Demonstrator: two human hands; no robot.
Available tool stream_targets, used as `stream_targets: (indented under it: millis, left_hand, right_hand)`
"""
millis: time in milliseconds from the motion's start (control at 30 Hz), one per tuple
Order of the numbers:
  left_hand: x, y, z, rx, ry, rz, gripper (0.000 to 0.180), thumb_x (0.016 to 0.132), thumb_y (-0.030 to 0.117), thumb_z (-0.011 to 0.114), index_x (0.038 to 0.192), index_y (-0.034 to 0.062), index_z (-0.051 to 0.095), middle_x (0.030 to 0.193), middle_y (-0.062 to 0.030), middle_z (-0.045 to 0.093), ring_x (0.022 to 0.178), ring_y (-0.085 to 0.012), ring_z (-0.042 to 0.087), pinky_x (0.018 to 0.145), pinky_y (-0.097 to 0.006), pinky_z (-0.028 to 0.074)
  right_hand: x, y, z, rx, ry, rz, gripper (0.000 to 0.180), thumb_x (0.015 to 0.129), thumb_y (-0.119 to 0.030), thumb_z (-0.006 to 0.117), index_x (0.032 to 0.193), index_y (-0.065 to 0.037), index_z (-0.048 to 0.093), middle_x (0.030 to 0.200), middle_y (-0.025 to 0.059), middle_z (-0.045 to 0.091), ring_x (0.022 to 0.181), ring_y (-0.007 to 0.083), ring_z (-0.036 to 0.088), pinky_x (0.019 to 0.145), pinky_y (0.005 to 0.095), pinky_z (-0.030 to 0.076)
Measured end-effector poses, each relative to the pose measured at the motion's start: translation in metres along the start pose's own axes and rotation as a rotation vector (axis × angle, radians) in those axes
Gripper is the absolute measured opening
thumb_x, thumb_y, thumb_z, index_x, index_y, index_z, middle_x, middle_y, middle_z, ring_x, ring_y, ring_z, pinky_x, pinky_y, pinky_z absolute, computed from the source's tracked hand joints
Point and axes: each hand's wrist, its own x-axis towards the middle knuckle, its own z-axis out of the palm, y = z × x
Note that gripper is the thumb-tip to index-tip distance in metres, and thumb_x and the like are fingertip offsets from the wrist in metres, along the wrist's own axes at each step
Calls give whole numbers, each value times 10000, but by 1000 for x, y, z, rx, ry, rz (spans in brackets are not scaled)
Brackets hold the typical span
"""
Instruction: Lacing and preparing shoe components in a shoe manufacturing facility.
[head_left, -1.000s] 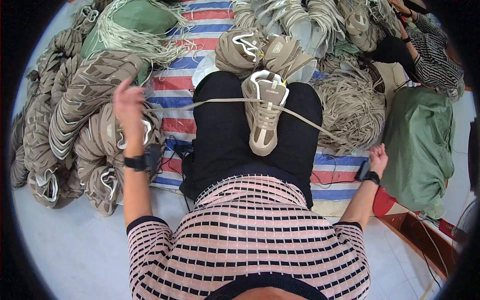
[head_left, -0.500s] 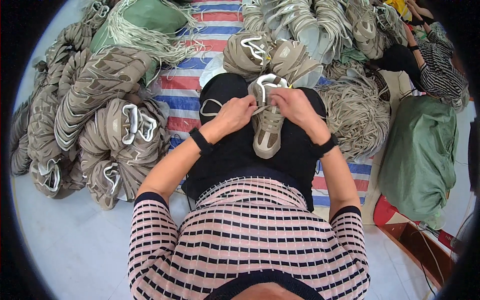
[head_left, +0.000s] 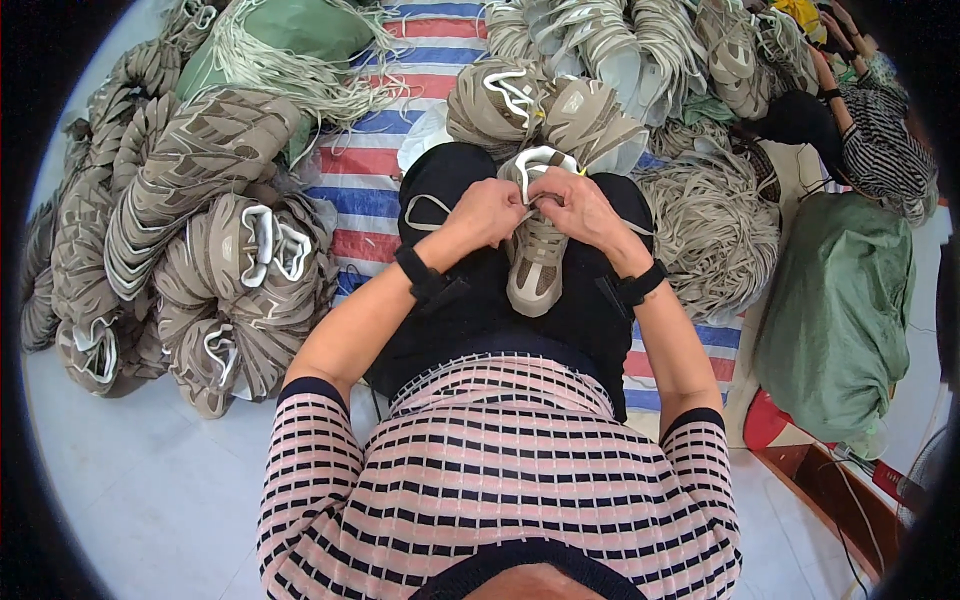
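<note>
A beige and brown shoe upper (head_left: 537, 262) lies across my lap with its toe toward me and its white-lined collar away from me. Beige lacing crosses its front. My left hand (head_left: 487, 213) pinches a shoelace at the upper's left side, and a loop of the lace (head_left: 428, 208) hangs over my left thigh. Close beside it, my right hand (head_left: 580, 208) is closed over the upper's eyelets, its fingertips pressed on the lace. The two hands nearly meet over the lacing. Their fingers partly hide the lace and the tongue.
Bundled shoe uppers (head_left: 245, 290) are heaped on the left, with two more bundles (head_left: 590, 125) beyond my knees. A pile of beige laces (head_left: 715, 240) sits to the right, beside a green sack (head_left: 840, 310). A striped sheet (head_left: 360, 205) covers the floor. Another person (head_left: 885, 150) sits at far right.
Both hands have come closer together over the lacing. My left hand has moved right and slightly up. My right hand has shifted a little, with its fingers now nearer the left ones.
</note>
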Motion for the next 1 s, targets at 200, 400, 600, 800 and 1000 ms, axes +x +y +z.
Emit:
stream_targets:
  millis: [200,400,600,800,1000]
  left_hand:
    - [-1,1,-14,-548,-266,-319,182,851,146,596,752,-5,570,572,-74,608,426,-115,548,389,-248,412]
    - [-16,16,-24,-136,-77,-11,177,766,155,681,827,28,574,796,-95,572,660,-177,580,521,-302,445]
    - [-34,11,-25,545,-66,515,261,678,161,694,884,61,568,906,-103,465,894,-292,440,742,-367,381]
    - [-11,4,-41,55,9,419,157,752,145,608,651,26,591,834,-96,481,841,-249,436,732,-332,363]
    - [7,7,-63,-635,-340,69,240,765,170,573,556,54,591,892,-24,549,900,-169,460,856,-294,312]
  right_hand:
    - [3,3,-1,-17,-73,47,177,716,-74,621,884,-21,635,797,97,578,732,251,574,663,339,457]
    - [8,7,-6,-89,-151,31,163,709,-151,647,847,-64,653,805,135,625,788,315,605,673,383,472]
    - [8,4,-30,609,-369,256,75,797,-112,606,784,-39,618,684,-48,533,594,75,438,530,236,346]
    - [-41,48,-64,1604,25,255,165,882,-143,517,935,-15,607,874,74,639,459,38,305,414,177,241]
    - [-107,80,-154,1577,733,267,186,925,-108,441,970,46,535,1218,185,563,415,52,259,396,185,259]
